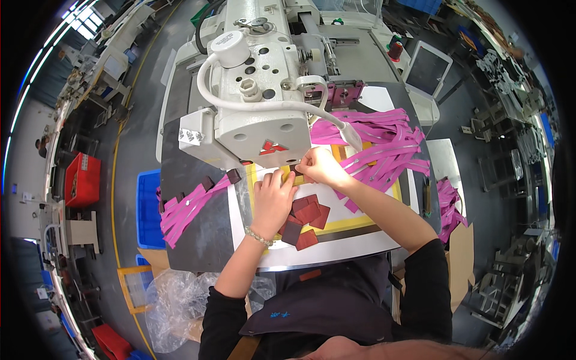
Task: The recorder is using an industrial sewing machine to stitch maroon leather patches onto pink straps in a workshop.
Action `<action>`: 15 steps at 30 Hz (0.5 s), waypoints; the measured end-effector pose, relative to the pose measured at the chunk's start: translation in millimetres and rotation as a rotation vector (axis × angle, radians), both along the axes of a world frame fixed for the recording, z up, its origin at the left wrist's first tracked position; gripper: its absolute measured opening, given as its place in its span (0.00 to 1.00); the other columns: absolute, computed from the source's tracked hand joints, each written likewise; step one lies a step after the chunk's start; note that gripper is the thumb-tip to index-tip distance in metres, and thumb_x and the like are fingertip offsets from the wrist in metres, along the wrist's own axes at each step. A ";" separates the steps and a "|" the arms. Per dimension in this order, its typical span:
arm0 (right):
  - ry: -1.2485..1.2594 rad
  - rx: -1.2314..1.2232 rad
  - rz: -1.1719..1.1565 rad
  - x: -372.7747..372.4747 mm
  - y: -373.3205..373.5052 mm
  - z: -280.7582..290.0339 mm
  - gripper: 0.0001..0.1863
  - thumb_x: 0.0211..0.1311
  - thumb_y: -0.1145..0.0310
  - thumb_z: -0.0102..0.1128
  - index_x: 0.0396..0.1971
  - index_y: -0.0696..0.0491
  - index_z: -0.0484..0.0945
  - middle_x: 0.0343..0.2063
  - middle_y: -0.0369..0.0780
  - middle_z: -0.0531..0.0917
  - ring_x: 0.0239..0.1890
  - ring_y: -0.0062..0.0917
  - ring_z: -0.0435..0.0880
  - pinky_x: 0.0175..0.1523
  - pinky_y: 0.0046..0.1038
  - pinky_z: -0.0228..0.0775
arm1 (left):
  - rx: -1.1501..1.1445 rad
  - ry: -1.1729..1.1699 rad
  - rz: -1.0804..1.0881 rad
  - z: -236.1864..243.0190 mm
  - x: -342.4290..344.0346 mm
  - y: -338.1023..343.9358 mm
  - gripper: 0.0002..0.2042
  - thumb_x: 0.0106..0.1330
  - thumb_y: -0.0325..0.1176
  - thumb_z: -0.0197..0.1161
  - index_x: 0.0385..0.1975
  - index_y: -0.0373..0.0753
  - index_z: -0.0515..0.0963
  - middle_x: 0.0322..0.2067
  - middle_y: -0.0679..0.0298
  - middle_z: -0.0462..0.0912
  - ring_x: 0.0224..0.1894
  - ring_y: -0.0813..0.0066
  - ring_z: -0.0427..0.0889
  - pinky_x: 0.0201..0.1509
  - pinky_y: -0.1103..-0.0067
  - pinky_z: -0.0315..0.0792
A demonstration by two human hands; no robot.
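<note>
A white industrial sewing machine (252, 102) stands over a yellow-edged template (378, 222) on a dark table. Under its head, my right hand (318, 168) pinches a small dark square patch (294, 170). Just left of it, my left hand (273, 195) rests with bent but spread fingertips beside that patch; what lies beneath them is partly hidden. Several dark red and brown square patches (307, 210) lie loosely piled by my left hand. Pink zipper tapes (384, 156) are heaped at the right, and more pink tapes (183, 216) with dark patches on their ends lie at the left.
A blue bin (148, 207) and a red bin (84, 179) stand at the left, with clear plastic bags (171, 309) below. Cardboard (462, 270) and hanging pink tapes (447, 204) are at the right, near a tablet screen (426, 69). A person (43, 145) is at the far left.
</note>
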State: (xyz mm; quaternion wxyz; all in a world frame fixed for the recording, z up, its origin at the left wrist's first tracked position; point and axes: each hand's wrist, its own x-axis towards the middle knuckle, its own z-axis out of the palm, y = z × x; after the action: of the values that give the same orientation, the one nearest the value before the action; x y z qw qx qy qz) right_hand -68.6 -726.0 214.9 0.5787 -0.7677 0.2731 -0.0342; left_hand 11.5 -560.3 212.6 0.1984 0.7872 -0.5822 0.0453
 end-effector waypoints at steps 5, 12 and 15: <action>-0.012 0.022 0.014 2.0 -3.3 3.5 0.11 0.54 0.71 0.60 0.18 0.61 0.75 0.10 0.39 0.77 0.13 0.19 0.76 0.20 0.23 0.68 | -0.042 -0.069 -0.056 2.2 7.3 -7.0 0.15 0.58 0.36 0.63 0.43 0.38 0.79 0.47 0.63 0.75 0.49 0.66 0.72 0.49 0.69 0.63; 0.033 0.063 0.015 1.5 -1.6 8.9 0.11 0.55 0.71 0.60 0.18 0.61 0.75 0.10 0.39 0.77 0.12 0.19 0.76 0.19 0.23 0.68 | -0.034 -0.097 -0.183 -8.0 19.8 -7.6 0.13 0.58 0.34 0.62 0.41 0.37 0.79 0.49 0.64 0.78 0.54 0.71 0.73 0.57 0.65 0.62; 0.013 0.122 0.007 -1.3 -2.4 15.3 0.11 0.55 0.70 0.60 0.19 0.62 0.75 0.09 0.38 0.75 0.10 0.18 0.74 0.17 0.23 0.66 | -0.056 -0.051 -0.195 -7.7 21.9 -4.6 0.13 0.58 0.33 0.62 0.42 0.37 0.79 0.49 0.64 0.79 0.54 0.71 0.74 0.57 0.65 0.62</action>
State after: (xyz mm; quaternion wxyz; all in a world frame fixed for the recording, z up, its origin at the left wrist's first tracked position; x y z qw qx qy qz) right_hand -70.0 -728.3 230.2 0.6228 -0.7321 0.2756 -0.0106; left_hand 33.4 -564.9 204.9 0.2090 0.7195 -0.6594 0.0621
